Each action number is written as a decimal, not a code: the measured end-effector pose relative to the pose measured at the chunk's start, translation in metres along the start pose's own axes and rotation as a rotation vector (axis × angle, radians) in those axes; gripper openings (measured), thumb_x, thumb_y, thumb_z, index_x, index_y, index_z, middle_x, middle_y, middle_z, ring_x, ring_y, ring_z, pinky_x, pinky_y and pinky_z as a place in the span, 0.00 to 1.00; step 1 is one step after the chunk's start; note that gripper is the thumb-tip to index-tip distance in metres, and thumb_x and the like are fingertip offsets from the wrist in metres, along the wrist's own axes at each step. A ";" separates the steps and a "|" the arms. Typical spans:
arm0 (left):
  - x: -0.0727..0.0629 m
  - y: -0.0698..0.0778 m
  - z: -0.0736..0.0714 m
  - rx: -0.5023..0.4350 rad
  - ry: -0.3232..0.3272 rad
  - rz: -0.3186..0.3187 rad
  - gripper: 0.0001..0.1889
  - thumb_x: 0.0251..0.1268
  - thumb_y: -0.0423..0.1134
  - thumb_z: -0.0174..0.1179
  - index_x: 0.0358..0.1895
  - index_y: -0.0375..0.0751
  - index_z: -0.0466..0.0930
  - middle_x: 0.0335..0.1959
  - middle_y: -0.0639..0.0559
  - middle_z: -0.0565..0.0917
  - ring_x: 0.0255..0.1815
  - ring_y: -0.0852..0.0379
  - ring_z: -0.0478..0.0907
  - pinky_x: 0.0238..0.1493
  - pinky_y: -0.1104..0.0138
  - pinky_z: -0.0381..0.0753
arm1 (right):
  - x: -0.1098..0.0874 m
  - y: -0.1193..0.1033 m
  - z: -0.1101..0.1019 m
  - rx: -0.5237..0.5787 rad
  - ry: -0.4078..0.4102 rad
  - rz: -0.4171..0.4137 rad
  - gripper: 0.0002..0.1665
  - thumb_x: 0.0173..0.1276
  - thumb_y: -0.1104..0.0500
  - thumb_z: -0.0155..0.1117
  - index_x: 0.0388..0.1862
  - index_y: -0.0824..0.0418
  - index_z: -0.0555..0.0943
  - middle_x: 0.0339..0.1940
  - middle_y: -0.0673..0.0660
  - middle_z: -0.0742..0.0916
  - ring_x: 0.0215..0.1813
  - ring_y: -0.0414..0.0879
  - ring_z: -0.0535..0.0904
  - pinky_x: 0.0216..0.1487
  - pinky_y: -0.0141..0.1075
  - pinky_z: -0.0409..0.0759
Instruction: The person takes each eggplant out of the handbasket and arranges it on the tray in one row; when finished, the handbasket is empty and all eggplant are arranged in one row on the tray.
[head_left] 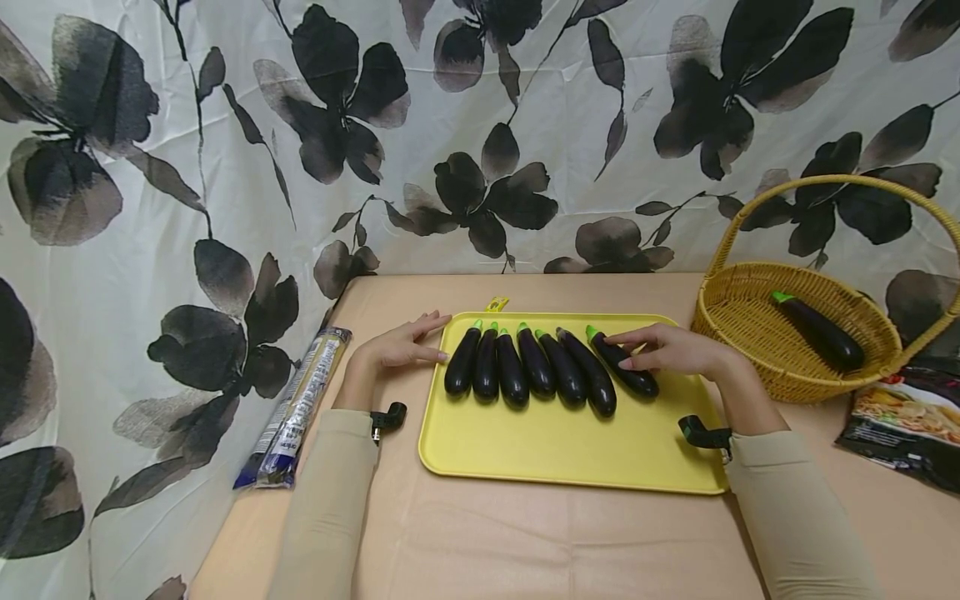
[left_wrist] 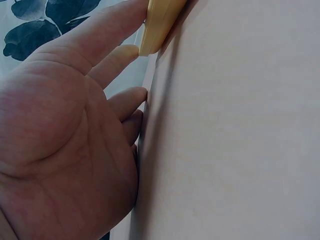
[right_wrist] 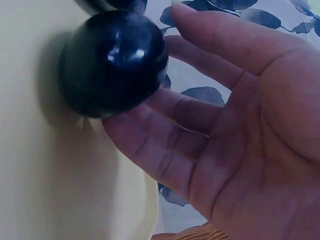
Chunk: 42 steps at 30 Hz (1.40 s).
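Observation:
Several dark purple eggplants (head_left: pixel 536 367) with green tops lie side by side on a yellow tray (head_left: pixel 525 446). My right hand (head_left: pixel 667 350) is at the rightmost eggplant (head_left: pixel 633 379), which lies slanted and a little apart from the row. In the right wrist view the fingers (right_wrist: pixel 155 145) touch that eggplant's side, slightly bent, and the thumb stands off it. At the tray's left edge is my left hand (head_left: pixel 401 346); its fingers are extended, and the left wrist view shows the thumb against the tray's rim (left_wrist: pixel 160 25).
A wicker basket (head_left: pixel 780 350) with a tall handle stands to the right, one eggplant (head_left: pixel 821 333) in it. Near it lies a dark food packet (head_left: pixel 907 425). Long silver-and-blue packages (head_left: pixel 296 408) lie at the table's left edge. Behind hangs a flowered cloth (head_left: pixel 585 167).

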<state>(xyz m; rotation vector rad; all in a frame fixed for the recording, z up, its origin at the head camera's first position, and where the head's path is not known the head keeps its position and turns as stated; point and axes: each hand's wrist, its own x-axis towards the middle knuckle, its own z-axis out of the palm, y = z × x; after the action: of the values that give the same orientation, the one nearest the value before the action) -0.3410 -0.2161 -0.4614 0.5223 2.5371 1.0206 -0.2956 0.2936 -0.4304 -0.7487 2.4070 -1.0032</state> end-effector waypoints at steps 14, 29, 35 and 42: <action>0.002 -0.001 0.000 -0.016 0.002 -0.002 0.47 0.64 0.53 0.73 0.84 0.56 0.58 0.88 0.48 0.43 0.89 0.46 0.30 0.85 0.41 0.31 | -0.002 -0.001 -0.001 -0.077 0.064 0.028 0.37 0.71 0.48 0.72 0.76 0.57 0.75 0.68 0.64 0.80 0.55 0.53 0.77 0.51 0.42 0.75; 0.003 -0.002 0.000 -0.022 0.006 -0.006 0.47 0.65 0.48 0.73 0.84 0.53 0.58 0.88 0.46 0.42 0.89 0.45 0.29 0.85 0.39 0.30 | 0.001 -0.004 0.000 -0.057 0.018 -0.051 0.31 0.73 0.55 0.70 0.73 0.62 0.77 0.66 0.65 0.84 0.65 0.62 0.79 0.53 0.40 0.80; 0.002 -0.001 0.000 -0.019 0.004 -0.009 0.47 0.65 0.49 0.73 0.84 0.54 0.57 0.88 0.47 0.42 0.89 0.45 0.29 0.85 0.39 0.30 | 0.002 -0.005 0.001 -0.039 0.011 -0.052 0.32 0.73 0.55 0.70 0.73 0.62 0.78 0.65 0.65 0.85 0.65 0.61 0.79 0.51 0.35 0.80; 0.002 -0.002 -0.001 -0.006 0.000 0.000 0.47 0.64 0.53 0.73 0.84 0.57 0.58 0.88 0.48 0.43 0.89 0.45 0.30 0.85 0.39 0.31 | 0.001 -0.008 0.001 -0.032 0.007 -0.067 0.32 0.72 0.55 0.71 0.72 0.63 0.78 0.64 0.64 0.85 0.63 0.59 0.80 0.48 0.35 0.81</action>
<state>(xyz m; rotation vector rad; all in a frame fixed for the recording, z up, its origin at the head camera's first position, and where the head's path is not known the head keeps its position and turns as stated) -0.3438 -0.2172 -0.4629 0.5208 2.5333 1.0283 -0.2935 0.2876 -0.4253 -0.8439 2.4234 -0.9967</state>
